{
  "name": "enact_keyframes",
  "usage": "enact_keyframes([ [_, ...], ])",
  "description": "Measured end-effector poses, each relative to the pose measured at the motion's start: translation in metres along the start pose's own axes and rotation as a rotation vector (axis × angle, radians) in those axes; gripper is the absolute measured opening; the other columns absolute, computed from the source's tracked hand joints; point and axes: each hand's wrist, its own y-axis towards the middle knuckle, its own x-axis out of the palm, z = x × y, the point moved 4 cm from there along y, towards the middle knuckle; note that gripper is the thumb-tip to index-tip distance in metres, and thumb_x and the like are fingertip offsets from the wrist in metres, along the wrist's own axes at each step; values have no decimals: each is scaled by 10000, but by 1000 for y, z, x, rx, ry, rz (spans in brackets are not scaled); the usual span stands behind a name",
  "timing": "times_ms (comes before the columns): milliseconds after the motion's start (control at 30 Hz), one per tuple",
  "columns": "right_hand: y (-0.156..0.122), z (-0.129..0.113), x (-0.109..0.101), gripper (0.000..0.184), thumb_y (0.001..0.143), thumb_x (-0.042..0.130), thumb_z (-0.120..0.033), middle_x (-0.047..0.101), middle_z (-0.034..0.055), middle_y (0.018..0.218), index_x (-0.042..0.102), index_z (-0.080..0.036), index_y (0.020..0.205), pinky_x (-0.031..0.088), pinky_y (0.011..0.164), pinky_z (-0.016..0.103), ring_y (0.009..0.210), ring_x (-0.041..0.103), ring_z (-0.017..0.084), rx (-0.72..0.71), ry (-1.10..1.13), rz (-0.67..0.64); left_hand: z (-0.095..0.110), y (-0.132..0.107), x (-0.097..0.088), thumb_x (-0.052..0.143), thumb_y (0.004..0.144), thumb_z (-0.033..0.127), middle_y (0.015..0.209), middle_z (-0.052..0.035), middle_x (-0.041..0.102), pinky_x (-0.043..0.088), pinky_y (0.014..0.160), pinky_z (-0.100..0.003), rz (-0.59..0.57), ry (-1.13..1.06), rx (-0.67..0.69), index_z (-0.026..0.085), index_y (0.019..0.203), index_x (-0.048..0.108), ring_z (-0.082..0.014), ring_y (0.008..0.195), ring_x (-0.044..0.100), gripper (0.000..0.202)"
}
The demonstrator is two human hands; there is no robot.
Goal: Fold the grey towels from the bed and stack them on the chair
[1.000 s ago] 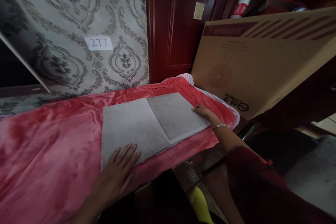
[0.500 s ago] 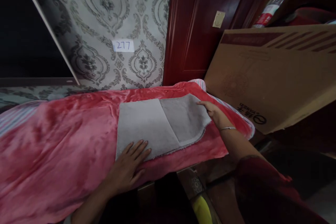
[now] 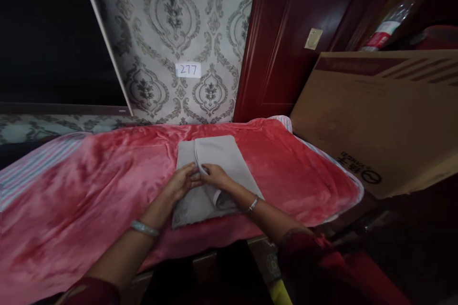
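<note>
A grey cloth [image 3: 229, 152] lies folded over on itself, its upper layer brought leftward onto the lower one. My right hand [image 3: 215, 176] pinches the left edge of that upper layer, thumb and fingers closed on it. Close beside it, my left hand [image 3: 184, 181] has its fingers curled at the same edge, over the exposed strip of the lower layer. Under my right wrist the upper layer lifts, and a pale band shows in the gap. The fingertips of both hands are partly hidden at the edge.
A pink-red plush blanket [image 3: 121, 176] with striped edges covers the surface beneath the cloth. A large cardboard box [image 3: 386, 119] stands at the right, with a plastic bottle [image 3: 388, 26] behind it. A dark screen [image 3: 53, 38] is at the upper left, beside patterned wallpaper.
My right hand has carried the cloth's right end leftward, folding it over. My left hand has moved from lying flat on the cloth to the folded edge. The view has shifted left.
</note>
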Motion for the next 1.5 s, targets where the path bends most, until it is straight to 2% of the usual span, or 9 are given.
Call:
enact_keyframes([
  [167, -32, 9, -1, 228, 800, 660, -262, 777, 10, 922, 800, -203, 970, 531, 829, 319, 874, 673, 219, -7, 15, -32, -1, 12, -4, 718, 780, 209, 895, -40, 707, 598, 605, -362, 3, 97, 33, 205, 1236, 511, -195, 597, 687, 501],
  [333, -72, 30, -46, 331, 866, 569, -384, 775, 68, 1090, 789, -235, 1062, 556, 837, 352, 990, 698, 231, -38, 68, 236, 18, 25, 5, 625, 882, 314, 899, -53, 693, 573, 574, -351, 124, 508, 63, 200, 1446, 360, -195, 567, 660, 633],
  [467, -99, 62, -91, 375, 847, 549, -420, 759, 117, 1096, 773, -211, 1065, 559, 866, 406, 1011, 688, 262, -21, -78, 524, 30, 38, 21, 731, 786, 270, 987, -93, 699, 555, 712, -333, 252, 813, 201, 187, 1326, 494, -250, 825, 697, 596],
  [567, -109, 87, -105, 466, 806, 571, -438, 748, 149, 1117, 743, -171, 1147, 558, 896, 454, 1012, 685, 290, 81, -145, 536, 26, 45, 34, 765, 660, 114, 954, -71, 693, 512, 803, -313, 276, 885, 277, 188, 1158, 595, -254, 919, 664, 531],
  [700, -114, 111, -99, 587, 804, 587, -456, 731, 175, 1181, 676, -128, 1282, 554, 932, 478, 1008, 691, 297, 200, -97, 464, 19, 44, 39, 609, 660, 16, 826, -19, 653, 481, 769, -284, 236, 885, 339, 183, 993, 666, -200, 798, 615, 377],
  [833, -115, 123, -92, 661, 821, 606, -524, 716, 153, 1235, 616, -164, 1375, 546, 967, 471, 1060, 683, 286, 201, -15, 456, 23, 36, 21, 531, 701, 60, 904, -5, 651, 464, 750, -259, 275, 851, 412, 188, 1065, 670, -173, 809, 586, 410],
  [1033, -112, 136, -88, 631, 798, 652, -532, 713, 127, 1262, 643, -204, 1337, 502, 1048, 489, 1152, 665, 293, 190, 5, 419, 19, 30, -3, 583, 642, 57, 598, 40, 491, 363, 570, -265, 257, 931, 262, 174, 1029, 670, -166, 548, 473, 414],
  [1200, -113, 136, -88, 637, 790, 643, -500, 712, 136, 1267, 633, -178, 1339, 489, 1069, 481, 1171, 661, 287, 209, 42, 396, 15, 24, 1, 673, 644, 129, 639, 46, 489, 341, 578, -261, 209, 969, 258, 174, 1164, 623, -163, 584, 456, 525],
  [1500, -114, 134, -88, 615, 773, 645, -471, 709, 128, 1284, 648, -177, 1313, 491, 1067, 461, 1177, 658, 274, 221, 100, 395, 7, 5, -6, 577, 643, 67, 803, 8, 598, 405, 650, -253, 172, 863, 326, 200, 1159, 619, -164, 683, 525, 534],
])
